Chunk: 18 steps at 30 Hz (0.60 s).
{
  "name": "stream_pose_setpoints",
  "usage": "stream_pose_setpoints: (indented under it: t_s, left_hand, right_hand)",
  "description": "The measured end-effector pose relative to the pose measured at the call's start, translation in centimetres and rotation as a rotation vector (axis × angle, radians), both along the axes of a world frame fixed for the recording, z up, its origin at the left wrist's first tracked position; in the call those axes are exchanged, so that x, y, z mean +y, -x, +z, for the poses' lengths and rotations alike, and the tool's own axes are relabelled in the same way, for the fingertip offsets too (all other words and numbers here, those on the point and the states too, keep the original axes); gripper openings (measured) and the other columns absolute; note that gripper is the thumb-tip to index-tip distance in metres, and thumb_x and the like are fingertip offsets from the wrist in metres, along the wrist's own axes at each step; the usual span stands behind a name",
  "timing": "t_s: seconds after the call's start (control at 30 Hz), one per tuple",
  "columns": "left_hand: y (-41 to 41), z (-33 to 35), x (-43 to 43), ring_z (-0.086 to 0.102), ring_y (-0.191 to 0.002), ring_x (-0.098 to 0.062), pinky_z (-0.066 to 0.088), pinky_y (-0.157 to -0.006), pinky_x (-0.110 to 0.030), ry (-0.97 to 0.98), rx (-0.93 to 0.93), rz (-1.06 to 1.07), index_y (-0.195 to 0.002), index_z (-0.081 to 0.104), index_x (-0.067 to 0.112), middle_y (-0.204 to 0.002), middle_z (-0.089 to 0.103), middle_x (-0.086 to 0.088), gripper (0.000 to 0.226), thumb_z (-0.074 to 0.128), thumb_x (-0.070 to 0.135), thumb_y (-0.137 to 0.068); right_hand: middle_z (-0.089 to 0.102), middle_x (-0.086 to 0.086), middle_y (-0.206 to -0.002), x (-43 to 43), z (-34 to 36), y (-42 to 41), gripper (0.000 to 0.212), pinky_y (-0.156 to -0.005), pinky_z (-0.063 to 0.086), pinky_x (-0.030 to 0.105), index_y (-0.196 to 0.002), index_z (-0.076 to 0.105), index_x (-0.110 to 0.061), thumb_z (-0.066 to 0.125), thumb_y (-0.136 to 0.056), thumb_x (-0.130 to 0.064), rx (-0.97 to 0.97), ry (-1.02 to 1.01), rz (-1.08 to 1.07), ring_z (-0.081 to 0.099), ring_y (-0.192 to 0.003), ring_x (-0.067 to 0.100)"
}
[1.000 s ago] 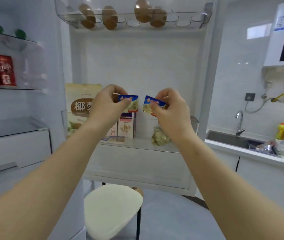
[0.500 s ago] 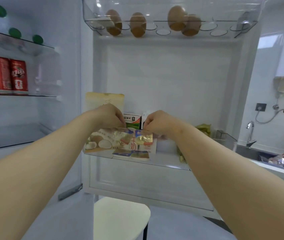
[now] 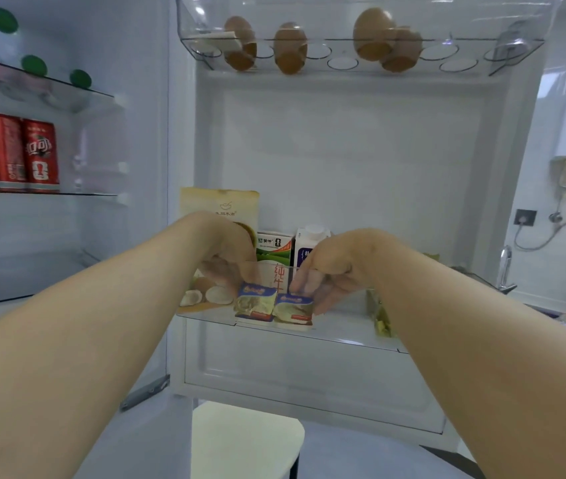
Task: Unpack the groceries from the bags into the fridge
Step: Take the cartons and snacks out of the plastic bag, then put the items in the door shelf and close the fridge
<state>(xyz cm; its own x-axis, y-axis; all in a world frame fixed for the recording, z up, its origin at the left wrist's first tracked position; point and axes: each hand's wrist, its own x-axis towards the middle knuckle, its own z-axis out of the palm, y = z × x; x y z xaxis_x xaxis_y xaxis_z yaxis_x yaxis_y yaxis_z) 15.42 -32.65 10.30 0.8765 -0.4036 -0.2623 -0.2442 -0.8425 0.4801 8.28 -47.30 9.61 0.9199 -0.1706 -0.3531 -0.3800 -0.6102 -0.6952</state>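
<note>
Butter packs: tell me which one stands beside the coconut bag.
The left pack, under the left hand; the right pack stands one place farther from the bag.
</note>
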Motion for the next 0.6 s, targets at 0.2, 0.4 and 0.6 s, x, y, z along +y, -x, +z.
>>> stream_pose_setpoints:
  t_s: [0.2,0.4,0.6]
  left_hand:
    - [0.4,-0.4,0.4,0.068,-0.067,-0.014,0.047,-0.067,-0.023,-0.021,0.032,0.018,-0.095,0.07,0.005,-0.081,0.075,-0.006,0.017,0.06,0.016,-0.088]
    - [1.0,-1.0,0.0,0.066,-0.097,-0.025,0.049,-0.067,-0.027,-0.021,-0.003,0.024,-0.111,0.064,0.01,-0.113,0.067,-0.016,0.03,0.042,0.024,-0.094]
    - [1.1,-1.9,0.0,0.057,-0.113,-0.032,0.044,-0.1,-0.041,0.049,-0.076,0.064,-0.098,0.067,0.015,-0.121,0.062,-0.016,0.041,0.032,0.036,-0.098]
  right_hand:
    - [0.059,0.022,-0.123,0.3,-0.7,0.0,0.027,-0.091,0.05,0.041,-0.117,0.056,0.005,0.051,-0.094,-0.006,-0.036,0.061,-0.009,0.059,-0.107,0.035]
    - [0.067,0.017,-0.106,0.4,-1.0,-0.1,0.022,-0.084,0.055,0.039,-0.095,0.062,-0.003,0.051,-0.093,-0.022,-0.119,0.169,-0.013,0.064,-0.082,0.027]
    - [0.07,0.009,-0.084,0.7,-1.4,0.0,0.023,-0.069,0.055,0.03,-0.099,0.065,-0.007,0.049,-0.091,-0.02,-0.362,0.276,-0.04,0.066,-0.07,0.021]
